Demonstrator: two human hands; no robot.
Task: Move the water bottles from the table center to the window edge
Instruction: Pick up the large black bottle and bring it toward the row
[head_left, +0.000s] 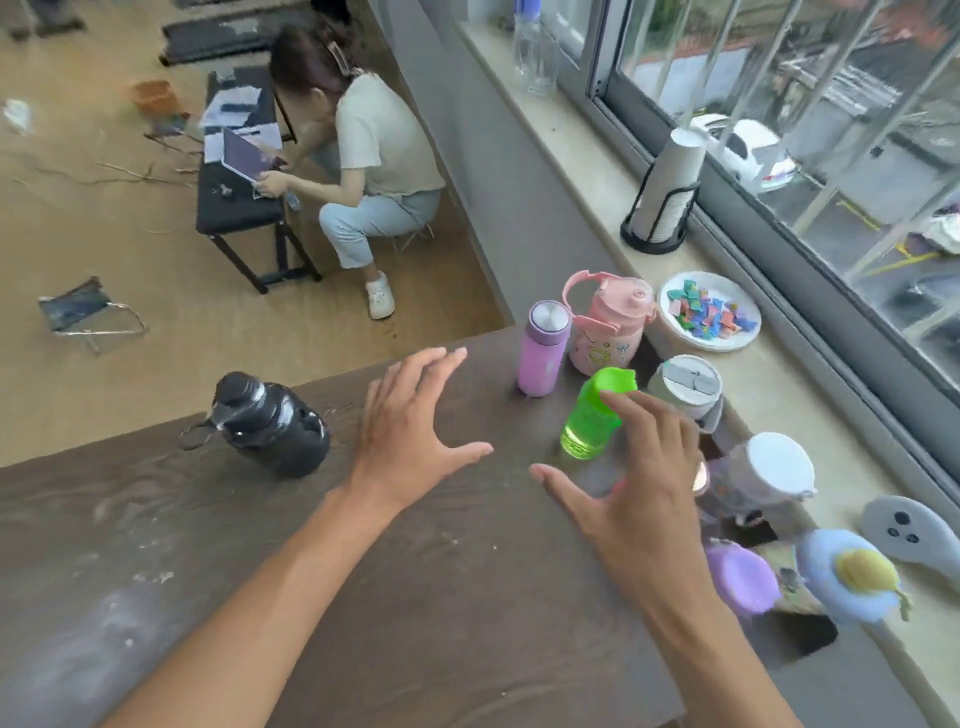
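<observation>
On the dark wooden table (415, 597) a large black bottle (275, 423) stands alone at the left. Near the window side stand a purple bottle (544, 349), a pink bottle with a handle (610, 325), a green bottle (592, 415), a grey-lidded cup (688, 387), a white-lidded bottle (763, 478) and a purple-lidded one (743, 579). My left hand (410, 431) hovers open over the table centre. My right hand (639, 478) is open too, its fingers just in front of the green bottle, holding nothing.
The stone window sill (587, 171) carries a paper-cup holder (662, 197), a plate of coloured pieces (709, 312), a clear bottle (532, 47), a grey ghost toy (909, 530) and a blue flower toy (852, 579). A person (363, 156) crouches at a black bench on the floor beyond the table.
</observation>
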